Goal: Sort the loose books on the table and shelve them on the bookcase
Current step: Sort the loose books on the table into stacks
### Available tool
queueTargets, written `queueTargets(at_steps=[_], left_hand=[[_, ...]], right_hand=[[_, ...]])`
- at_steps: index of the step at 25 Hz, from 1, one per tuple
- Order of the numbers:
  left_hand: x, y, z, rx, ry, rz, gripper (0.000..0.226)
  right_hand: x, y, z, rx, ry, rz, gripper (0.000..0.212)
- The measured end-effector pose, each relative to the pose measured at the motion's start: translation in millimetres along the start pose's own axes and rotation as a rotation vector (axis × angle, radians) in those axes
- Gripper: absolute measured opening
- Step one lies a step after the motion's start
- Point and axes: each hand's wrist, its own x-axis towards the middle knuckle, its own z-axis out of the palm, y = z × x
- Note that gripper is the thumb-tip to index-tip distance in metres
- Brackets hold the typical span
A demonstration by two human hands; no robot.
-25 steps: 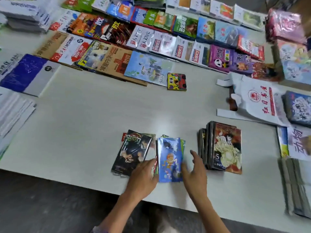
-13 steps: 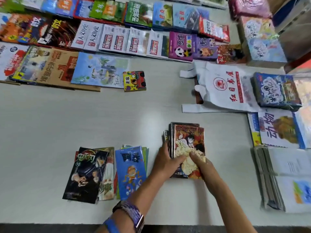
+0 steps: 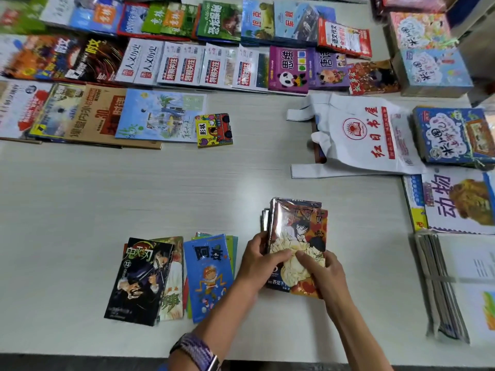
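White table (image 3: 187, 188), books laid in rows along the far edge, three small comic piles near the front edge. Both hands are on the rightmost pile, the orange manga stack (image 3: 297, 236): left hand (image 3: 257, 266) curls round its left edge, thumb on the cover; right hand (image 3: 325, 274) lies on the lower right of the cover, fingertips pressed down, fingers partly hiding the corner. Looks like squaring or lifting the stack. To do it well: get the fingers under the whole pile, not just the top copy, since the glossy wrapped covers will likely slide; tap edges flush before lifting. Just left of the grip: blue comic pile (image 3: 209, 274), then black comic pile (image 3: 139, 279), both untouched. Beyond the grip, one white carrier bag (image 3: 356, 135). Count: three piles, two hands, one bag; copies per pile unreadable.
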Motion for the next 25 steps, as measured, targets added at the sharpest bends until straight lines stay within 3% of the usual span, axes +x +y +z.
queueTargets(at_steps=[4, 7, 10, 11, 13, 14, 16, 18, 19, 22, 24, 25], left_hand=[[-7.5, -7.2, -11.6, -0.092, -0.081, -0.066, 0.048], [-16.1, -14.7, -23.4, -0.238, -0.114, -0.081, 0.072], [-25.7, -15.7, -43.7, -0.262, -0.087, -0.071, 0.068], [-26.3, -18.7, -52.6, -0.252, -0.046, -0.071, 0.07], [-29.7, -22.8, -69.5, -0.246, 0.073, -0.061, 0.069], [-32.6, -24.5, -76.2, -0.258, 0.128, -0.06, 0.065], [-33.9, -32.6, -88.2, -0.249, 0.207, -0.072, 0.066], [-30.3, -40.3, -91.3, -0.186, 0.248, -0.085, 0.067], [-26.4, -44.2, -89.5, -0.129, 0.262, -0.08, 0.068], [-17.5, -47.7, -79.4, 0.027, 0.273, -0.087, 0.084], [-14.4, -48.2, -78.1, 0.033, 0.281, -0.071, 0.077], [-13.1, -49.4, -80.8, 0.025, 0.281, -0.072, 0.073]], right_hand=[[-29.6, -0.2, 6.4, 0.122, 0.059, -0.096, 0.063], [-36.3, -7.6, 5.6, 0.219, -0.09, -0.076, 0.063], [-26.9, -10.7, 11.9, 0.176, -0.285, -0.012, 0.057], [-22.7, -8.4, 15.9, 0.099, -0.278, -0.054, 0.045], [-9.7, 1.7, 19.0, -0.082, -0.056, -0.169, 0.028], [-0.1, 8.7, 17.2, -0.187, 0.103, -0.173, 0.031], [12.9, 18.2, 12.9, -0.475, 0.264, -0.091, 0.063], [26.9, 30.5, 12.7, -0.631, 0.24, -0.002, 0.083], [31.4, 32.2, 14.6, -0.583, 0.194, 0.023, 0.084], [40.5, 35.1, 17.5, -0.474, 0.136, 0.076, 0.083], [41.8, 29.2, 14.6, -0.361, 0.108, 0.131, 0.078], [40.6, 24.0, 12.1, -0.277, 0.07, 0.158, 0.066]])
